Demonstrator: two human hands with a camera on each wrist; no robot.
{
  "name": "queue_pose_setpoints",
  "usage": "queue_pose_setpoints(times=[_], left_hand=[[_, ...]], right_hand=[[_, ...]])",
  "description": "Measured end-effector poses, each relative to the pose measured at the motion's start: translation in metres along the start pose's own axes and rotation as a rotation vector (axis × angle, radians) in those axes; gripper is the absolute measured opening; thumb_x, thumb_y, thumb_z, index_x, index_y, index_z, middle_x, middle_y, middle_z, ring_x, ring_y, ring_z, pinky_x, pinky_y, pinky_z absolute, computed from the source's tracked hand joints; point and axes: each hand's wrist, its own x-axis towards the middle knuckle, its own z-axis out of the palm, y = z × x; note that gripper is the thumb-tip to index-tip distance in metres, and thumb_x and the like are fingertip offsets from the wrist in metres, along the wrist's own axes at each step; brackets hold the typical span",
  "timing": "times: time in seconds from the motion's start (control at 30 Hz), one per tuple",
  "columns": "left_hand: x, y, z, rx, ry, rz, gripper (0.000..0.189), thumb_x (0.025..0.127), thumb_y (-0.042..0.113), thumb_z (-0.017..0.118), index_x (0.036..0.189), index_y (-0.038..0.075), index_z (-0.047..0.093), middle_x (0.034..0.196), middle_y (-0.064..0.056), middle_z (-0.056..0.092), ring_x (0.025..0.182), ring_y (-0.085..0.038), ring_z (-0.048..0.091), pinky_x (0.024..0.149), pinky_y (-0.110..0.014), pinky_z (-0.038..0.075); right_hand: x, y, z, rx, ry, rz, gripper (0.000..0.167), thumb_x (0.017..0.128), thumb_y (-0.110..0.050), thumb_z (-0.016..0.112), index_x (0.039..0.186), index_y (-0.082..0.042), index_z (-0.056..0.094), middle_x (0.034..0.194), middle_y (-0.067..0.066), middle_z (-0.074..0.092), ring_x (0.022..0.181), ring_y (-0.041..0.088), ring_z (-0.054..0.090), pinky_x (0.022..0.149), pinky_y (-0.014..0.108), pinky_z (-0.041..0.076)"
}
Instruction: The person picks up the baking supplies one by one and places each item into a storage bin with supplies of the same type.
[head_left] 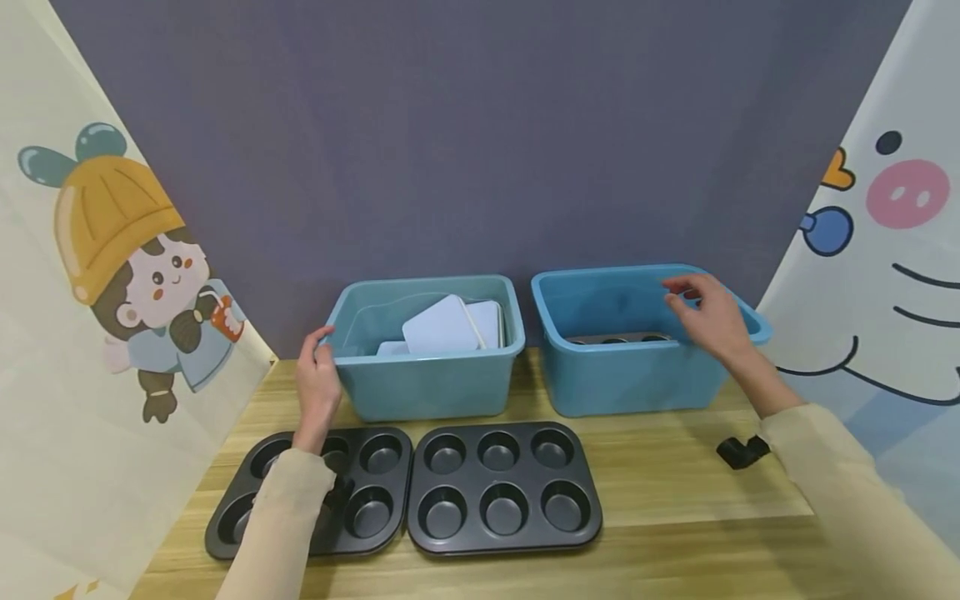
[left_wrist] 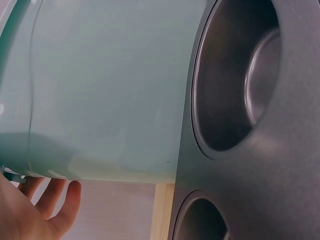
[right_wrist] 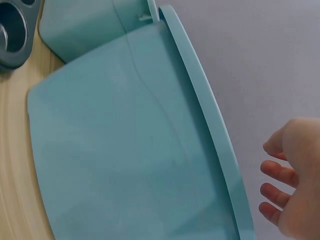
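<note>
My left hand (head_left: 318, 382) grips the left end of the pale teal bin (head_left: 427, 390) at its rim. Its fingers (left_wrist: 70, 205) lie along the bin's side in the left wrist view. Inside that bin are white flat pieces (head_left: 442, 323) with rounded corners, some leaning on others. Over the right part of the bluer bin (head_left: 630, 379) hovers my right hand (head_left: 708, 317), its fingers loosely bent with nothing between them. Low in this bin shows part of a dark pan with round cups (head_left: 615, 339).
Two dark muffin pans lie side by side in front of the bins: a left pan (head_left: 390, 462), partly covered by my left sleeve, and a right pan (head_left: 504, 467). They stand on a wood-grain table (head_left: 667, 487). A grey wall (head_left: 480, 142) rises behind the bins.
</note>
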Motion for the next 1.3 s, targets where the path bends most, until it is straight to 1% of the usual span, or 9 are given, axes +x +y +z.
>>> queue_pose_setpoints(times=[0.2,0.3,0.37,0.47,0.7,0.8,0.97,1.17,1.3], left_hand=[[-0.001,0.000,-0.001,-0.024,-0.017,-0.003,0.040,0.103,0.021,0.033,0.133,0.011,0.057,0.144,-0.011,0.054,0.108,-0.027,0.049,0.092,-0.039,0.035],[0.000,0.000,-0.001,-0.017,-0.022,0.005,0.041,0.103,0.021,0.033,0.133,0.010,0.057,0.143,-0.012,0.055,0.106,-0.029,0.050,0.091,-0.042,0.035],[0.001,-0.001,-0.001,-0.006,-0.025,0.011,0.041,0.103,0.022,0.032,0.134,0.010,0.057,0.143,-0.013,0.055,0.103,-0.030,0.050,0.089,-0.041,0.036],[0.002,-0.001,-0.001,0.004,-0.031,0.017,0.041,0.103,0.021,0.032,0.134,0.011,0.057,0.142,-0.014,0.055,0.094,-0.030,0.048,0.084,-0.038,0.034],[0.003,-0.002,-0.002,0.005,-0.039,0.021,0.041,0.102,0.021,0.033,0.134,0.010,0.057,0.144,-0.015,0.054,0.110,-0.030,0.049,0.094,-0.045,0.037],[0.003,-0.003,-0.004,0.008,-0.045,0.019,0.041,0.102,0.021,0.033,0.134,0.011,0.057,0.136,-0.018,0.056,0.102,-0.031,0.049,0.090,-0.044,0.036],[0.002,-0.002,-0.007,0.018,-0.040,0.019,0.041,0.103,0.021,0.032,0.133,0.011,0.057,0.138,-0.016,0.055,0.100,-0.029,0.048,0.088,-0.042,0.035],[0.001,-0.001,-0.006,0.006,-0.042,0.016,0.041,0.103,0.021,0.032,0.134,0.011,0.057,0.141,-0.016,0.054,0.097,-0.030,0.048,0.086,-0.039,0.034],[0.000,0.000,-0.005,-0.007,-0.045,0.022,0.041,0.103,0.020,0.032,0.134,0.009,0.057,0.143,-0.016,0.054,0.106,-0.029,0.049,0.090,-0.040,0.035]], right_hand=[[-0.006,0.017,-0.015,-0.023,0.019,0.022,0.038,0.104,-0.024,0.048,0.130,0.002,0.058,0.123,0.026,0.053,0.112,0.045,0.049,0.093,0.060,0.038],[-0.011,0.026,-0.020,-0.037,0.027,0.038,0.038,0.104,-0.023,0.048,0.129,0.004,0.058,0.123,0.027,0.053,0.111,0.046,0.049,0.091,0.059,0.038],[-0.014,0.031,-0.023,-0.048,0.030,0.051,0.039,0.104,-0.023,0.048,0.129,0.004,0.058,0.122,0.027,0.053,0.110,0.046,0.050,0.088,0.053,0.040],[-0.017,0.038,-0.027,-0.062,0.034,0.068,0.040,0.104,-0.023,0.047,0.129,0.006,0.057,0.122,0.028,0.052,0.109,0.046,0.050,0.086,0.052,0.040],[-0.022,0.052,-0.032,-0.091,0.067,0.101,0.039,0.102,-0.022,0.049,0.128,0.006,0.059,0.123,0.029,0.053,0.110,0.046,0.050,0.084,0.042,0.036],[-0.024,0.053,-0.035,-0.104,0.061,0.113,0.040,0.103,-0.023,0.048,0.128,0.006,0.058,0.124,0.029,0.052,0.110,0.046,0.049,0.082,0.041,0.036],[-0.027,0.057,-0.039,-0.127,0.057,0.108,0.039,0.103,-0.019,0.047,0.128,0.008,0.057,0.124,0.031,0.050,0.109,0.047,0.048,0.081,0.045,0.037],[-0.034,0.068,-0.043,-0.120,0.096,0.116,0.038,0.101,-0.015,0.048,0.126,0.012,0.056,0.124,0.035,0.046,0.112,0.050,0.042,0.089,0.061,0.033],[-0.038,0.074,-0.046,-0.115,0.113,0.123,0.039,0.101,-0.016,0.048,0.125,0.013,0.055,0.124,0.036,0.045,0.111,0.050,0.039,0.092,0.063,0.031]])
